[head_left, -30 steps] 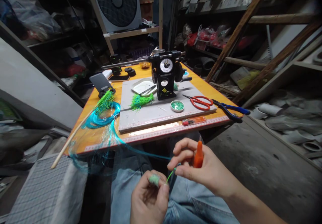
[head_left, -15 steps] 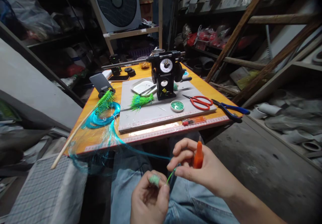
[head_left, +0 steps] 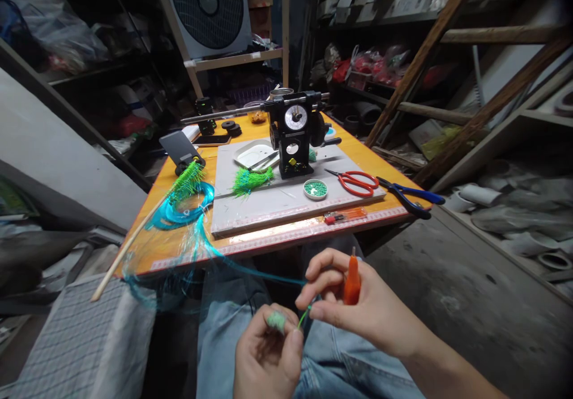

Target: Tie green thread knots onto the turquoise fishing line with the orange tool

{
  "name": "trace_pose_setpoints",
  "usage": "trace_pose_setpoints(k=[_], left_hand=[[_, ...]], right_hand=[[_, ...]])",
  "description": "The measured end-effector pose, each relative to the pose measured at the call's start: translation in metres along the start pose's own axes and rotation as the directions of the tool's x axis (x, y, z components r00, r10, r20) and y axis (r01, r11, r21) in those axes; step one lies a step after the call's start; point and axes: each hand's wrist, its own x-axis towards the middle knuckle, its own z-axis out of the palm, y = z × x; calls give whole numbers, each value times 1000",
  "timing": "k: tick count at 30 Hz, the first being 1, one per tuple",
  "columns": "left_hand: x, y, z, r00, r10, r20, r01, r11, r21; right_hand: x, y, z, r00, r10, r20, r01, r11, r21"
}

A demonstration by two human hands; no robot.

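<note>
Above my lap, my left hand [head_left: 268, 354] is closed, its thumb and fingertip pinching one end of a short bright green strand [head_left: 303, 318]. A small wound bundle of pale green thread [head_left: 276, 321] sits between the fingers of that hand. My right hand [head_left: 344, 291] pinches the strand's upper end between thumb and fingers. An orange-handled tool [head_left: 352, 282] with a thin metal tip pointing up is tucked in its grip. A bundle of blue filament [head_left: 250, 272] runs from the table to the right hand's fingertips; how it meets the strand is too small to tell.
On the orange table [head_left: 145, 241] are a coil of blue filament [head_left: 168, 217], a wooden stick [head_left: 128, 246] with green bristles, a green tuft [head_left: 253, 180], a hand-cranked winder [head_left: 294, 142], a dish of green beads [head_left: 315, 189], red scissors [head_left: 358, 182] and blue-handled pliers [head_left: 409, 196].
Both hands stay nearly in place. The right hand and its orange-handled tool have shifted slightly left and down, and the thread bundle in the left hand slightly right.
</note>
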Motion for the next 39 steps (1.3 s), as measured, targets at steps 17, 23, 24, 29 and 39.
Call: trace_pose_setpoints(k=[17,23,24,29,39], left_hand=[[-4,8,11,971,-67,-231,79,996,44],[1,18,2,975,70,-210,-18,971,237],[2,20,1,977,87,-192,-38,969,244],[4,25,-1,992,42,-121,-26,992,125],[3,29,3,981,-137,-140,122,986,-113]], right_hand=[[0,1,4,987,-161,22,163,978,-127],[-4,9,-3,987,26,158,-56,981,187],[-4,11,-3,986,55,158,-82,982,168],[-5,14,4,968,216,131,-228,970,89],[-3,11,9,959,219,182,-243,961,128]])
